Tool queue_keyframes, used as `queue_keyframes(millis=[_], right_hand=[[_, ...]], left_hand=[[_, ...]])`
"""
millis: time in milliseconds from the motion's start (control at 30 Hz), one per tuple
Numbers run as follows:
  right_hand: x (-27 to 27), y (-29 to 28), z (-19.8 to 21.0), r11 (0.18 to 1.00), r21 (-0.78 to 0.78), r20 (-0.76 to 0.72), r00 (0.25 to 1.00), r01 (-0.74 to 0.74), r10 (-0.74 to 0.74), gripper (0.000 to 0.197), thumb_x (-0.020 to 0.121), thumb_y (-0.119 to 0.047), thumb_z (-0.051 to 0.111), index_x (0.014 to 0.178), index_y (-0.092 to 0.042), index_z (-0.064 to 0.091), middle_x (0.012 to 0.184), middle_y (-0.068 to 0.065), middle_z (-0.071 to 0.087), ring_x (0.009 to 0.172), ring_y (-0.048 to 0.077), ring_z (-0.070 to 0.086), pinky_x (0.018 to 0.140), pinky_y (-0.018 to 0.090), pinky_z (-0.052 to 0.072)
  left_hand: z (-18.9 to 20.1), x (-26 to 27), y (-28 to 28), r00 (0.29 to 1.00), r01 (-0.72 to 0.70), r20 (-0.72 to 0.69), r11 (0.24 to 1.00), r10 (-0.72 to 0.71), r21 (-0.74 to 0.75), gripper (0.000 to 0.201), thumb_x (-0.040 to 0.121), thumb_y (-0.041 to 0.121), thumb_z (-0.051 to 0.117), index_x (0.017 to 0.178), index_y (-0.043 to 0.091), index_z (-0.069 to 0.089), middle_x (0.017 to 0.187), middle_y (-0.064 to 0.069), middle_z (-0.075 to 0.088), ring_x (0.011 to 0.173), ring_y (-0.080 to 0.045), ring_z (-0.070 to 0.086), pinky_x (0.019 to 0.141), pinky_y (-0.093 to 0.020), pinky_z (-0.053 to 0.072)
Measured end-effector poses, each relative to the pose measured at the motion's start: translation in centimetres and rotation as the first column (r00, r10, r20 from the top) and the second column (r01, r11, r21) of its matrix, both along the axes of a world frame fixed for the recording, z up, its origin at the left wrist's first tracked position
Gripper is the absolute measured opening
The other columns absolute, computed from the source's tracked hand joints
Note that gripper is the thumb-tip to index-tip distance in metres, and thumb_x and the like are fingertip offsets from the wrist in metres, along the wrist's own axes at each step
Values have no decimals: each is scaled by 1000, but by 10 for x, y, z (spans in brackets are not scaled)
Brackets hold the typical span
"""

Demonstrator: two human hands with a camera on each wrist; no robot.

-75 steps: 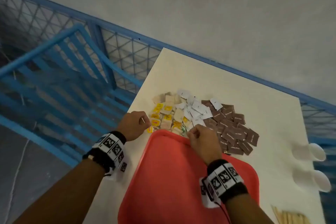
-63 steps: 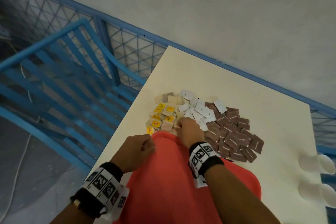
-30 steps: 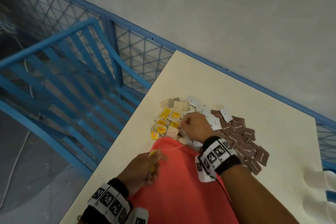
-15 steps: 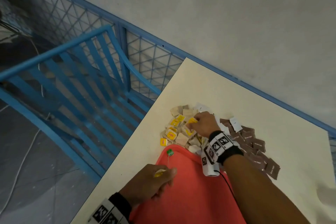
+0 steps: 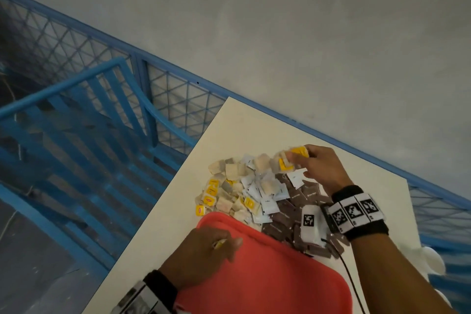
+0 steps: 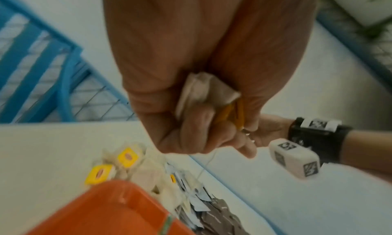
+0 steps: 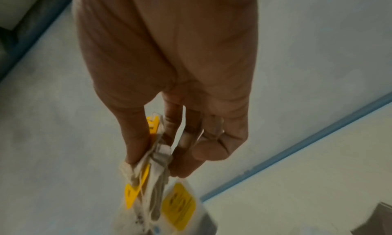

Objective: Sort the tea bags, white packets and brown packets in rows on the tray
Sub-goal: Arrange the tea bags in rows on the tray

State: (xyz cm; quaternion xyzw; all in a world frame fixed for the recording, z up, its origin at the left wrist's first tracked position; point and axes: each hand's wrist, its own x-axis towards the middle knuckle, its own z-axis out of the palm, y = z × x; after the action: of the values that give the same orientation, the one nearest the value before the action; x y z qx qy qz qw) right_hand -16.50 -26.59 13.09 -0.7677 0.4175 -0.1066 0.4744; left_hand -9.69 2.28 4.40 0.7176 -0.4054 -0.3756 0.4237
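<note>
From the head view, the right hand is over the far side of the heap, pinching a bunch of yellow-tagged tea bags lifted off the table. Below its wrist lie the brown packets; left of them the white packets and loose tea bags. The left hand sits on the near-left rim of the red tray, fingers curled, a sliver of yellow showing.

The left wrist view reveals what the head view hides: that hand clenches one crumpled tea bag with its yellow tag, a thread trailing toward the heap.

The right wrist view shows thumb and fingers gripping several bags and tags, hanging below the fingertips.
</note>
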Motion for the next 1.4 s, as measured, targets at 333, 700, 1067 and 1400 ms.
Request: queue_keyframes(millis=[333,700,1067,1400], right_hand=[[-66,23,118,991,-92,170,980,-93,107,25,81,-33,75,96,-12,73,86,6,74,76,16,63,68,33,50],[-85,119,87,827,225,48,854,-515,519,11,84,-21,77,82,-11,73,66,-7,66,52,0,52,51,14,39],[-135,180,-22,819,150,-26,826,-554,563,23,77,-25,79,99,-25,70,76,-7,67,66,-2,56,62,13,43],[-124,193,-30,511,157,100,529,-845,843,25,92,-19,61,113,-8,67,113,12,69,98,9,63,90,28,50]], left_hand=[[25,-10,-25,833,-201,-510,976,215,85,59,95,59,40,97,8,70,67,-4,61,47,-12,49,41,-21,33],[39,-48,-12,237,-195,-963,977,128,82,95,81,84,34,114,5,73,91,-23,60,71,-31,60,65,-40,55],[16,-77,48,548,-101,-805,973,227,205,48,69,33,90,92,-5,70,76,-15,62,65,-21,62,61,-31,54],[82,-45,64,733,153,-660,985,-163,-73,21,86,25,76,96,6,75,90,-4,74,84,-13,68,77,-29,54]])
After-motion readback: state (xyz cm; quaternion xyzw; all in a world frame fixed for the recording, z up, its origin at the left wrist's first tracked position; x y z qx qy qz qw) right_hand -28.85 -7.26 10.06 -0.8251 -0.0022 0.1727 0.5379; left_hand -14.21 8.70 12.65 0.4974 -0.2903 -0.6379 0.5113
